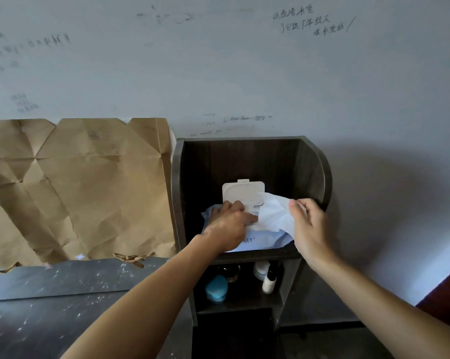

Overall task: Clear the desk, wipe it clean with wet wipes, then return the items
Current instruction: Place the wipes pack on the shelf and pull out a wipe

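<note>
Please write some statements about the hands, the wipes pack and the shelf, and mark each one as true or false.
1. The right hand pinches a white wipe. True.
2. The lid of the wipes pack is shut. False: it stands open.
3. The left hand presses on the pack. True.
4. The pack lies on the desk. False: it lies in the top compartment of the dark shelf.
5. The compartment below the pack holds bottles. True.
6. The desk is wiped clean. False: white specks are on it.
</note>
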Available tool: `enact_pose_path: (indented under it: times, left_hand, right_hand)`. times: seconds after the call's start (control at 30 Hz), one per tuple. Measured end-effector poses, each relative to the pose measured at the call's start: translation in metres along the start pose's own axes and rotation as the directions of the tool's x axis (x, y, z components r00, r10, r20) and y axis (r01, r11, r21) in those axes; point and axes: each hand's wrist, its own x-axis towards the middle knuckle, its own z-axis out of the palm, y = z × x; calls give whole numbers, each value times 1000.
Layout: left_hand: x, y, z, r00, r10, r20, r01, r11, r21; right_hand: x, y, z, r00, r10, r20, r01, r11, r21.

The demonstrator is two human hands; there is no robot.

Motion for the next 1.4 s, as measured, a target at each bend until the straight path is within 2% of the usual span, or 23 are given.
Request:
enact_pose_path:
  times: [0.07, 0.13, 0.17, 0.2, 0.27, 0.3, 0.33, 0.43, 0.5, 0.63, 0.77, 0.9, 1.07, 1.2, 1.23, 1.27, 1.3, 1.33, 1.4]
  left_hand:
    - [5, 3, -4, 998, 40, 47, -46, 989, 139]
    - [7, 3, -5, 997, 58, 43, -64, 989, 132]
    - [6, 2, -6, 998, 57, -22, -55, 996, 75]
    - [6, 0, -5, 987, 43, -154, -43, 999, 7]
    - [10, -4, -7, 893, -30, -448, 4, 998, -58]
    - [12, -5, -9, 852, -72, -519, 33, 996, -83]
    - [14, -5, -14, 841, -109, -530, 59, 992, -110]
    - [16, 1, -22, 888, -194, -417, 67, 952, -299]
    - [8, 4, -19, 910, -144, -389, -3, 935, -353]
    - [-24, -2, 15, 915, 109, -387, -167, 979, -119]
    - [-42, -4, 33, 882, 153, -445, -176, 984, -11]
    - [-41, -2, 31, 895, 169, -412, -176, 984, 21]
    - [-46, -4, 32, 903, 124, -411, -193, 973, -130]
    - [-80, 9, 36, 854, -20, -520, -189, 919, -345]
    - [-94, 14, 38, 853, -73, -517, -173, 895, -411]
    - [-109, 19, 38, 884, -140, -446, -129, 843, -522]
    - [-121, 24, 37, 930, -201, -308, -59, 745, -665]
    - [-133, 29, 34, 965, -223, -140, 26, 610, -792]
    - [-154, 36, 30, 969, -224, 100, 168, 310, -936]
  right_hand:
    - [-8, 10, -6, 1000, 1, -2, -1, 1000, -5]
    - [-14, 22, -9, 1000, -5, 5, 5, 1000, 6]
    - [-17, 28, -11, 1000, 5, 8, -5, 1000, 15]
    - [-20, 34, -12, 1000, 18, 14, -18, 1000, 18]
    - [-24, 42, -14, 999, 36, 16, -36, 999, 10]
    - [-25, 44, -16, 999, 43, 18, -43, 999, 5]
    - [-25, 47, -17, 998, 56, 21, -56, 998, -1]
    - [-27, 52, -20, 994, 107, 10, -107, 994, -10]
    - [-29, 53, -22, 992, 127, -7, -127, 992, 2]
    - [-31, 52, -22, 977, 191, -91, -189, 982, 28]
    - [-35, 50, -17, 951, 270, -149, -267, 963, 44]
    - [-43, 47, -13, 913, 371, -169, -358, 928, 102]
    - [-58, 44, -20, 829, 554, -76, -535, 825, 180]
    - [-77, 31, -27, 785, 592, 180, -617, 722, 314]
    - [-82, 28, -27, 766, 590, 256, -642, 688, 337]
    - [-87, 25, -27, 744, 582, 329, -668, 656, 351]
    - [-91, 23, -26, 719, 575, 391, -694, 624, 358]
    - [-96, 20, -25, 696, 565, 443, -715, 606, 350]
    - [-107, 18, -22, 657, 561, 503, -736, 622, 269]
